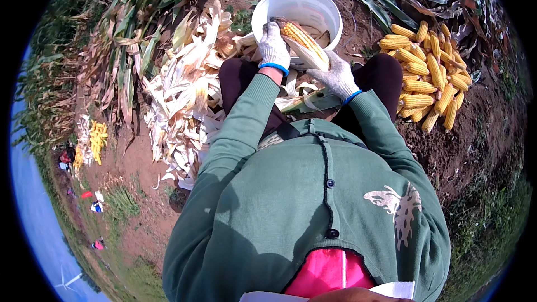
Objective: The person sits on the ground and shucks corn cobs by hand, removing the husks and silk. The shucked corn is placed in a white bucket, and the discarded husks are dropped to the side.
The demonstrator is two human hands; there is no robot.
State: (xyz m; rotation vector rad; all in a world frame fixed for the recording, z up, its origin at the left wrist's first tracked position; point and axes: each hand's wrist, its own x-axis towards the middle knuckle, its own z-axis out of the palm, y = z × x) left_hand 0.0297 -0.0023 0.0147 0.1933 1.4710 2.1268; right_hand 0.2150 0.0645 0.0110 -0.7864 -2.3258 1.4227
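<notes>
brown soil (481, 134) backs the scene i follow remotely. the left hand (273, 47) and right hand (338, 77), both gloved, grip one corn ear (305, 39) in front of the white bucket (329, 8). i judge it half husked, one pale side left; bare cobs (436, 72) heap rightward, loose husks (184, 95) leftward. the ear's lower end and much of the bucket's inside are hidden.

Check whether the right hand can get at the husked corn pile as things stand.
Probably not straight away: the right hand holds the lower end of a partly husked ear, and the right knee lies between it and the corn pile.
</notes>
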